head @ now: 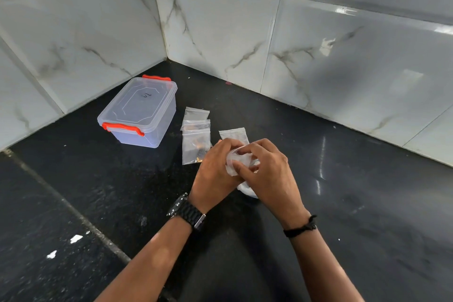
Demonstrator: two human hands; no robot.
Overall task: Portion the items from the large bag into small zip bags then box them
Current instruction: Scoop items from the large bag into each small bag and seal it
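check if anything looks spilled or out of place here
Nothing spilled. The clear box is latched shut beside the small zip bags, and both hands hold a plastic bag.

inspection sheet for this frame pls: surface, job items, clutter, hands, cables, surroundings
Surface: black stone counter, a seam across its left part, white specks on it.
Job's things: clear storage box, lid on, red latches; small zip bags lying beside it, some holding small items; another zip bag behind the hands; crumpled clear bag held in both hands.
Clutter: nothing seen beyond the specks.
Hands: left hand and right hand both grip the crumpled bag.
Cables: nothing seen.
Surroundings: marble-look wall tiles meeting in a corner.
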